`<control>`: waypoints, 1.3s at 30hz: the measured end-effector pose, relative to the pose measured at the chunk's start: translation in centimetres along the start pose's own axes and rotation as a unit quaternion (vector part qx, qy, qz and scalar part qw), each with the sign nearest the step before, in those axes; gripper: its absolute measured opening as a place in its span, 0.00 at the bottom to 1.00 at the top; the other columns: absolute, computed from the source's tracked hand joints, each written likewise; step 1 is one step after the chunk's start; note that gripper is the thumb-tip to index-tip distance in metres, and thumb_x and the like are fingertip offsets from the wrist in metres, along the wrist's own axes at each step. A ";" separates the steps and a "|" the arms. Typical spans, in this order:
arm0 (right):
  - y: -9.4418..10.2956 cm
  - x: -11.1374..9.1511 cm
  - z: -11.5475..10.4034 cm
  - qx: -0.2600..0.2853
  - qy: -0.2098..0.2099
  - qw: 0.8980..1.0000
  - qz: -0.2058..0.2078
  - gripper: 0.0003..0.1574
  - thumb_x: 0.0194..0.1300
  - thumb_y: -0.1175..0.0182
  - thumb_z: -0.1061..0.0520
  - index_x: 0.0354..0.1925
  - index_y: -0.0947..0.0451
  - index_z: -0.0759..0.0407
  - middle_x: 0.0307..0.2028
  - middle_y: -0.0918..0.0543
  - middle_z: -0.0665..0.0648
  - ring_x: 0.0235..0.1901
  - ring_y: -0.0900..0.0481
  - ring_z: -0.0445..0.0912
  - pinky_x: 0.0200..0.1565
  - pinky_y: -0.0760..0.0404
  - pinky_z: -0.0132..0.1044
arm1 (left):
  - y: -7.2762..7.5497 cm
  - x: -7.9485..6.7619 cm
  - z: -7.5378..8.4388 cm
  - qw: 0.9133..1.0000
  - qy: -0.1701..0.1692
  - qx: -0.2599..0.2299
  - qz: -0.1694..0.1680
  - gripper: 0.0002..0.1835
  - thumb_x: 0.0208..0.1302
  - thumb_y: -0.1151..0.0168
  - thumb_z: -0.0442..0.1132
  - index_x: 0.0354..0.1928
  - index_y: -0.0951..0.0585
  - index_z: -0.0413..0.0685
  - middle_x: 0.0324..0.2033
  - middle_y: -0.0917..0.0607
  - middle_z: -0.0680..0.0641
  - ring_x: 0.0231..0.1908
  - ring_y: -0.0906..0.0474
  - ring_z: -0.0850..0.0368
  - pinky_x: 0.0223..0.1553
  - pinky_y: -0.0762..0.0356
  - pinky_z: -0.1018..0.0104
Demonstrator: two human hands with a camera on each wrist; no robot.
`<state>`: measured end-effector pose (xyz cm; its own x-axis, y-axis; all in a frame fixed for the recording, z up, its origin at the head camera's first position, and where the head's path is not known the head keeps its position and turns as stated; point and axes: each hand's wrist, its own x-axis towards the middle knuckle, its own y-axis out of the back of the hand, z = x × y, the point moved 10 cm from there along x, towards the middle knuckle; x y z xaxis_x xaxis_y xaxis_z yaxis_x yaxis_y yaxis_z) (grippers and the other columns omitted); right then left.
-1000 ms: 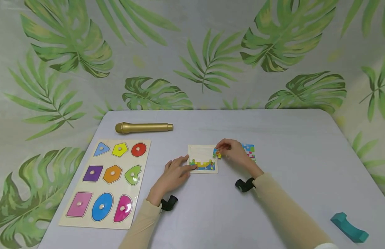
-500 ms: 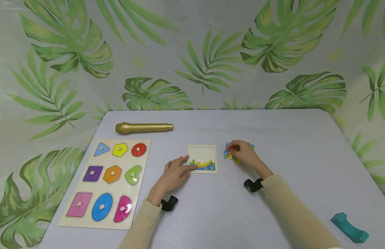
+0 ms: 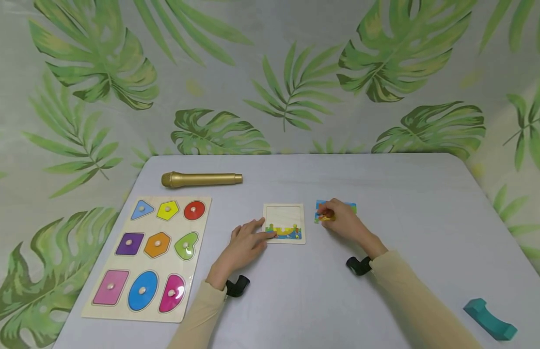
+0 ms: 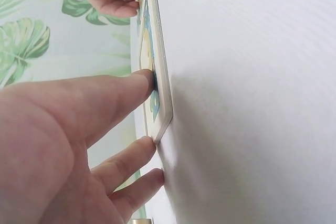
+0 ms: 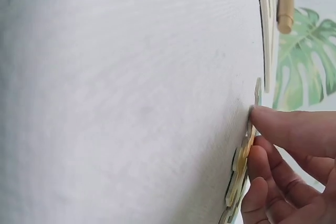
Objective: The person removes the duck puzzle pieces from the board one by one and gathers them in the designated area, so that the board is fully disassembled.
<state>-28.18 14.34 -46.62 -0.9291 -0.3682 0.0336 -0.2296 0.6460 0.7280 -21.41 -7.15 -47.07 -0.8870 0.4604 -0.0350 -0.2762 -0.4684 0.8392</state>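
A small wooden jigsaw tray [image 3: 284, 214] lies mid-table, its lower part filled by a row of colourful pieces [image 3: 289, 233]. My left hand [image 3: 244, 246] rests on the tray's left side, fingers extended and thumb on the fitted pieces. In the left wrist view, the thumb [image 4: 139, 82] presses on the picture while other fingertips sit at the tray's corner. Right of the tray, my right hand [image 3: 345, 220] pinches a puzzle piece [image 5: 252, 129] between thumb and fingers, low over several loose puzzle pieces [image 3: 352, 206]. The hand partly hides these pieces.
A wooden shape board [image 3: 195, 264] with knobbed, coloured shapes lies at the left. Behind it is a gold microphone [image 3: 202, 179]. A teal arched block [image 3: 490, 320] sits near the front right. Leaf-patterned cloth [image 3: 292, 92] hangs behind the table.
My right hand has moved right, from the tray's right edge back to the loose pieces, carrying a piece; its fingers then shifted slightly there. My left hand has stayed on the tray.
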 end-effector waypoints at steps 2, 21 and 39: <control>0.0 0.0 -0.1 -0.001 0.002 1.000 -0.001 0.14 0.54 0.34 0.72 0.41 0.21 0.66 0.38 0.23 0.58 0.39 0.24 0.50 0.44 0.23 0.43 | 0.0 0.0 0.0 1.000 0.001 0.001 -0.001 0.18 0.70 0.45 0.39 0.60 0.21 0.55 0.69 0.38 0.41 0.68 0.46 0.41 0.63 0.55 0.37; -3.1 0.2 -5.3 0.047 0.083 0.994 -0.054 0.17 0.55 0.36 0.71 0.45 0.21 0.66 0.41 0.19 0.58 0.38 0.25 0.50 0.48 0.26 0.49 | -0.8 0.8 3.2 0.996 -0.075 0.036 -0.015 0.18 0.70 0.45 0.38 0.60 0.22 0.48 0.64 0.31 0.45 0.67 0.43 0.44 0.61 0.46 0.40; -4.2 -0.1 -6.4 0.070 0.067 0.994 -0.056 0.15 0.57 0.39 0.73 0.43 0.19 0.65 0.41 0.19 0.57 0.39 0.23 0.50 0.42 0.23 0.41 | -0.9 1.1 4.1 0.995 -0.095 0.042 0.001 0.15 0.69 0.43 0.36 0.54 0.18 0.42 0.58 0.25 0.43 0.58 0.32 0.46 0.59 0.33 0.53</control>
<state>-25.32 7.41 -45.32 -0.8513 -0.5217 0.0554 -0.3753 0.6793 0.6306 -20.59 -3.12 -45.64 -0.7994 0.5974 0.0641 -0.2343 -0.4083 0.8823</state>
